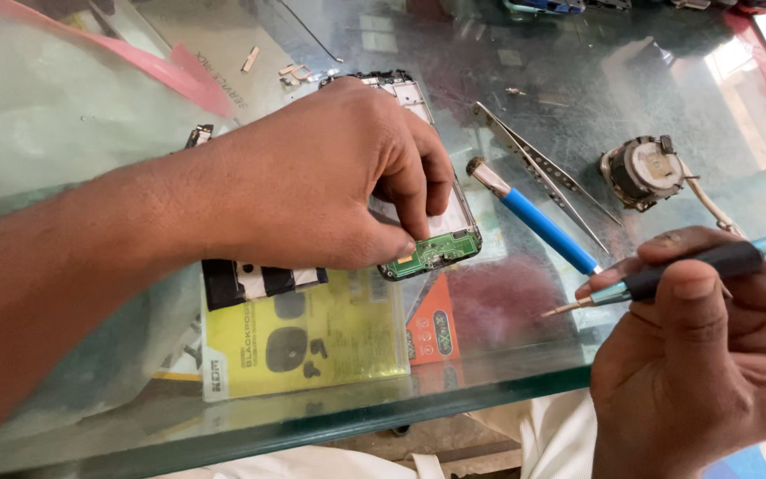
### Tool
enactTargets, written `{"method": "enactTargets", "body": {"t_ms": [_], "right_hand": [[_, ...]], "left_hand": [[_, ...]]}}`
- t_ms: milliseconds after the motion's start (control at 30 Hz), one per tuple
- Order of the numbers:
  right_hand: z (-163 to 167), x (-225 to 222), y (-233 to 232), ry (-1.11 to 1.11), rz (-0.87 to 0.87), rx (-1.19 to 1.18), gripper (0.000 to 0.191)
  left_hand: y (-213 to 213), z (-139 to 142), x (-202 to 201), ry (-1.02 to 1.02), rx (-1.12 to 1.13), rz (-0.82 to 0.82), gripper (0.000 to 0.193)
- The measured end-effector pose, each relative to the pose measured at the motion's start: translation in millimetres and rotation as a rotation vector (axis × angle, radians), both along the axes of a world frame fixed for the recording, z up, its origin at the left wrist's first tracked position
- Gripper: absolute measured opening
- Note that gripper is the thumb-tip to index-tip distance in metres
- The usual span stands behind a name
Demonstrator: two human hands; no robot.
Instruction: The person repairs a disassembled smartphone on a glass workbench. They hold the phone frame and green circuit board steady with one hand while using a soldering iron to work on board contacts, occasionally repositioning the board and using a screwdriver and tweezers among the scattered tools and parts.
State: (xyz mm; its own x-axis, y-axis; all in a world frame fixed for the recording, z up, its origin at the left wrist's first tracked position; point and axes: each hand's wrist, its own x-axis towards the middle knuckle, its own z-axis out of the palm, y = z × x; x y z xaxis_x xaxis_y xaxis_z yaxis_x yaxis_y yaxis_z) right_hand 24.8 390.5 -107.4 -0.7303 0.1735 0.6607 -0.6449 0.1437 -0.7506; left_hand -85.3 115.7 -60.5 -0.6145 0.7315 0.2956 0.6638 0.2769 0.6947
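An opened phone [441, 222] with its back cover off is lying on a glass table [578, 98], near the middle of the view, with its long side running away from the camera. At its near end a small green circuit board [433, 253] is showing inside the frame. The left hand [330, 177] is reaching in from the left and covering most of the phone. Its thumb and forefinger are pressing together in a pinch right at the edge of the green board, while the other fingers are curling over the phone's body.

The right hand [702, 355] is hovering at the lower right, apart from the phone. It is gripping a slim screwdriver [667, 279] with a dark grip and a teal shaft, thumb on top and fingers wrapping beneath, with the thin metal tip pointing left toward the phone but not touching it.

Between the two hands, a blue-handled tool [543, 226] with a metal end is lying on the glass just beside the phone. Next to it, a pair of metal tweezers [543, 173] is resting at a slant, tips pointing toward the right hand. Farther right, a small round metal part [644, 170] is sitting on the table.

Under the glass, below the left hand, a yellow package [312, 341] and an orange card [433, 328] are showing through. A clear plastic bag [37, 106] with a pink strip is lying at the upper left.
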Motion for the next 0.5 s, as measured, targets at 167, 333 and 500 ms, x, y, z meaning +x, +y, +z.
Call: {"method": "enactTargets", "body": {"t_ms": [167, 333, 500], "right_hand": [[-5, -2, 11, -0.034, 0.027, -0.026, 0.022], [-8, -2, 15, -0.071, 0.039, -0.047, 0.019], [-10, -4, 20, -0.116, 0.078, -0.070, 0.015]], "left_hand": [[-2, -3, -2, 0.009, -0.011, 0.006, 0.012], [-1, 0, 0, -0.048, 0.010, 0.030, 0.012], [-4, 7, -2, -0.048, 0.113, 0.050, 0.008]]}}
